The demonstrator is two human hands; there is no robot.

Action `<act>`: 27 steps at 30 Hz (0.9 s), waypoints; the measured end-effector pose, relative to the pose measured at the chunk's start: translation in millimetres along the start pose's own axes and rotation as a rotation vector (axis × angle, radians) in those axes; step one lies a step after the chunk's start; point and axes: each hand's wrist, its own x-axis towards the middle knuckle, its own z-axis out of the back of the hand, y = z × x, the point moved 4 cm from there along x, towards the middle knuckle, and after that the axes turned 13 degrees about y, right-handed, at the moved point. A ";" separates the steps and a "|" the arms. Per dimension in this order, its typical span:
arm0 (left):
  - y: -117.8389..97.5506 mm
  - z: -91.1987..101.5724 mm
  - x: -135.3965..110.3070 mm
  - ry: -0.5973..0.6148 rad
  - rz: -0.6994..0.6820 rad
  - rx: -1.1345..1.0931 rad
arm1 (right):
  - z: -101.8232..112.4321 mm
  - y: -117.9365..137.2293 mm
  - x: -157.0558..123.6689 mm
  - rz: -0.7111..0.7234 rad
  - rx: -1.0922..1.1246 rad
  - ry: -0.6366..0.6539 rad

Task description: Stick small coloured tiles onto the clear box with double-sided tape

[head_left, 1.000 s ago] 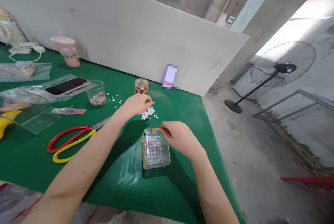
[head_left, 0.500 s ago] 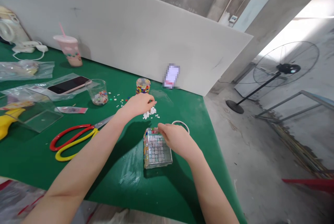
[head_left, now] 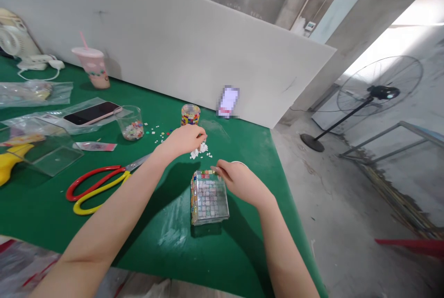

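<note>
A clear square box (head_left: 211, 198) with mosaic tiles on its sides sits on the green table; coloured tiles run along its far edge and left side. At the far right corner of that box, my right hand (head_left: 239, 180) has thumb and finger closed together, touching the rim. Whatever lies between those fingertips is too small to make out. My left hand (head_left: 185, 139) reaches over a small heap of white tiles (head_left: 198, 151), its fingers curled and their tips partly hidden. Just behind it stands a round tile-covered cup (head_left: 190, 114).
Red-and-yellow scissors (head_left: 104, 184) lie left of my left forearm. Beyond them are a plastic cup of tiles (head_left: 133, 129), a phone (head_left: 92, 113), a pink drink cup (head_left: 93, 67) and a clear case (head_left: 45, 147). A blurred phone (head_left: 228, 101) leans on the white panel (head_left: 194, 48).
My right hand has slid slightly right along the box's far edge, baring more of its coloured tiles and top. My left hand has barely moved.
</note>
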 end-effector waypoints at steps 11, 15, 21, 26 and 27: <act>-1.2 -1.8 2.1 0.013 0.006 0.020 | -5.1 -1.9 1.1 -0.037 -0.046 -0.004; -1.4 -2.5 2.5 0.010 0.005 0.024 | -5.2 1.7 0.9 -0.061 -0.072 -0.003; -1.4 -4.5 3.4 0.015 0.003 0.026 | -3.9 -4.4 -1.2 -0.071 -0.063 -0.015; -1.5 -2.9 2.4 0.019 0.008 0.031 | -4.8 -9.9 1.5 0.015 -0.020 0.032; -1.1 -2.3 2.3 0.018 0.011 0.031 | -5.3 -9.4 2.1 0.029 -0.016 0.043</act>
